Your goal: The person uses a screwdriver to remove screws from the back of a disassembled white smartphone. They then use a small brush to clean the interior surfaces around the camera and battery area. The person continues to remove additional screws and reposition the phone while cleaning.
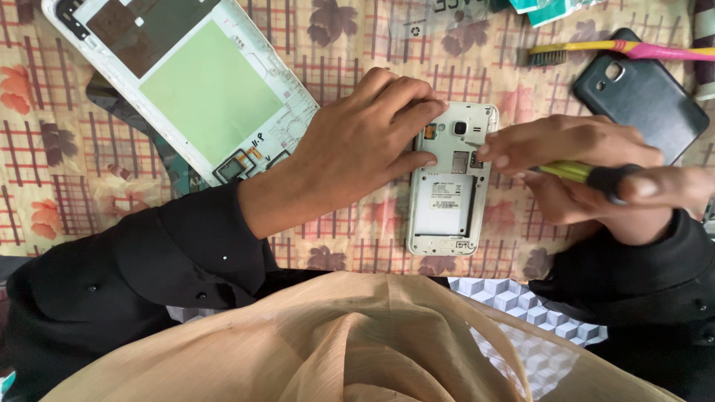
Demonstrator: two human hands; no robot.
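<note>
Two hands meet over a small white phone with its back cover off (450,182), lying face down on the flower-patterned checked cloth (89,179) near the table's front edge. My left hand (357,145) presses flat on the phone's upper left, fingertips spread over its edge, gripping nothing but pinning it. My right hand (588,167) is clenched around a screwdriver with a yellow-green shaft and black grip (588,175), its tip at the slots just below the camera lens. I judge the step in hand to be working at the phone's upper frame; the next move calls for a steady tip and firm downward hold so the body does not slide.

Well apart at upper left lies a large white tablet shell with a pale green panel (201,82). A dark phone back cover (640,100) rests just beyond my right hand, with a yellow-and-pink brush (611,50) above it. Nothing blocks the phone, though my own fingers hide the tool's tip.
</note>
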